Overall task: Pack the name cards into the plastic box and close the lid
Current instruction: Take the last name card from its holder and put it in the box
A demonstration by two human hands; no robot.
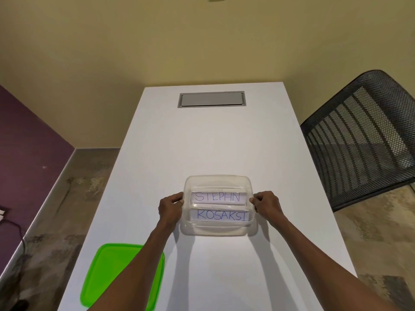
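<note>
A clear plastic box (219,228) sits on the white surface (202,149), near the middle of its width and toward the near end. Two name cards stand inside it, one behind the other: the far card (218,197) reads STEPHN and the near card (222,215) reads KOSAKSI, both in blue handwriting facing the camera.

The left hand (171,206) grips the box's left wall, thumb at the rim and fingers curled against the outside. The right hand (267,206) grips the right wall in the same way, fingers bent and pinching the rim. Both forearms reach in from the bottom of the view.

The box is open. Its green lid (105,277) lies flat on the surface at the near left corner, well apart from the box and partly hidden under the left forearm.

At the far end of the surface a grey rectangular hatch (211,99) is set into the top. A black mesh chair (363,135) stands to the right of the surface, and a purple wall (27,135) runs along the left above a mottled floor (56,221)
</note>
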